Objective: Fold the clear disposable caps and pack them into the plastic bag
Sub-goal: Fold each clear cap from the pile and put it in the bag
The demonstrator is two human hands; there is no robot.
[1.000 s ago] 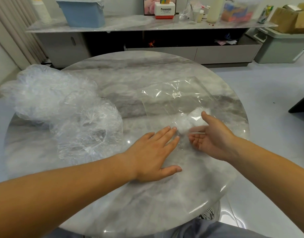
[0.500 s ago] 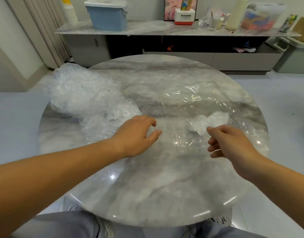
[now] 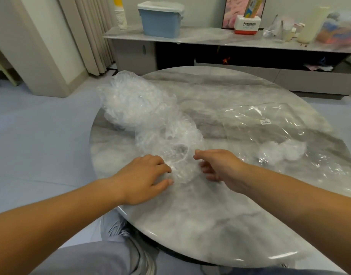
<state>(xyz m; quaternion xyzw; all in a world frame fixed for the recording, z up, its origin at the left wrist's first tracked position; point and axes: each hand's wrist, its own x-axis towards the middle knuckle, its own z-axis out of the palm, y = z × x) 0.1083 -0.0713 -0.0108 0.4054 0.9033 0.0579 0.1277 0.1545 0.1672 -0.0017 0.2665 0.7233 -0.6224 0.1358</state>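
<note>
A loose heap of clear disposable caps (image 3: 135, 104) lies on the left part of the round marble table (image 3: 220, 225). One clear cap (image 3: 180, 163) lies at the heap's near end, between my hands. My left hand (image 3: 144, 175) grips its left edge with curled fingers and thumb. My right hand (image 3: 220, 169) holds its right edge, thumb over bent fingers. The clear plastic bag (image 3: 269, 124) lies flat to the right, with a small white label on it. Folded caps (image 3: 279, 151) sit inside it near its front.
A long low cabinet (image 3: 230, 56) stands behind the table with a blue bin (image 3: 160, 22), a Panasonic box (image 3: 248, 24) and bottles on top. Curtains hang at the far left. My knees show below the table's near edge.
Both hands have left the plastic bag and moved left to the near end of the cap heap. They now hold one cap between them. The view has swung left.
</note>
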